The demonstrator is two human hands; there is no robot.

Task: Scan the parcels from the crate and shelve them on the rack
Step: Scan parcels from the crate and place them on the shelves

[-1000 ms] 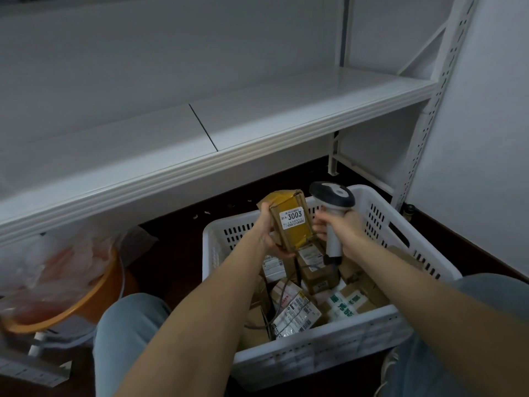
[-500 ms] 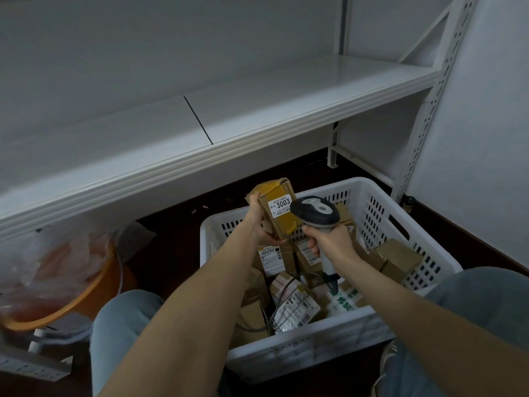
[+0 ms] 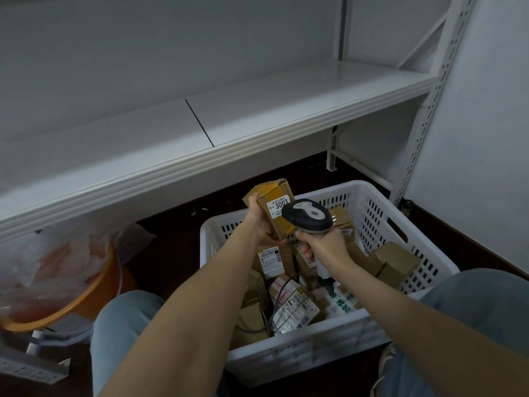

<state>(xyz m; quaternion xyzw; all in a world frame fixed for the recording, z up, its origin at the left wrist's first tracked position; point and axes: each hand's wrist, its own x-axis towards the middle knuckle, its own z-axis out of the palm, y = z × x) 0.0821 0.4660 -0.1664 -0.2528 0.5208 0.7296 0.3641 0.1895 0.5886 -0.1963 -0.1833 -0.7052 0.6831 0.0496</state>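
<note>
Rack point(image 3: 286, 110): the white shelf runs across the view beyond the crate, and I see nothing on it; its perforated upright stands past the crate's far right corner. Crate point(image 3: 300, 356): white, slotted walls, on the dark floor between my operator's two knees in blue jeans, the near wall closest to the camera. Left of the crate, an orange basin point(image 3: 86, 299) holding a crumpled clear plastic bag point(image 3: 48, 262). Inside the crate lies a loose heap of parcels point(image 3: 294, 308), brown cartons and labelled packets lying at all angles, one larger brown box point(image 3: 398, 259) against the right wall. One parcel is out of the heap: the yellow-brown carton point(image 3: 279, 224), held tilted above the crate's far left part, below the shelf edge. The left hand point(image 3: 257, 224) grips it from the left side, thumb over its top edge, fingers curled beneath. The scanner point(image 3: 307, 216), dark head with a grey top, sits just right of that carton and overlaps its lower right corner. The right hand point(image 3: 323, 247) is wrapped round the scanner's handle above the crate's middle. The white label point(image 3: 279, 206) on the carton reads 3003. A thin dark cable point(image 3: 274, 308) trails over the heap.
</note>
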